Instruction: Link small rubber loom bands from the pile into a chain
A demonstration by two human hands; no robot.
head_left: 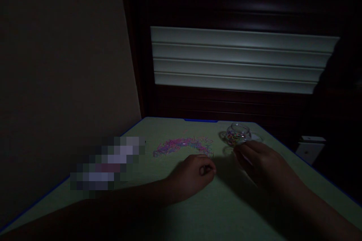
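A curved pile of thin pink, purple and blue bands [183, 144], seemingly small rubber bands, lies on the pale green table [158, 211]. Just in front of it my left hand [194, 177] is closed, its fingers curled toward the thumb; whatever is inside them cannot be made out. My right hand [260, 162] has its fingers pressed together beside a small round clear jar [239, 134] holding multicoloured bands. It covers the jar's lower front. Its fingertips are dim, and anything between them is hidden.
A pixelated, blurred-out object [110, 163] lies along the table's left side. Blue edging [200, 120] borders the table. Behind stands a dark slatted panel with a pale lit section [240, 60]. Whitish box-like items [310, 148] are beyond the right edge. A wall rises at left.
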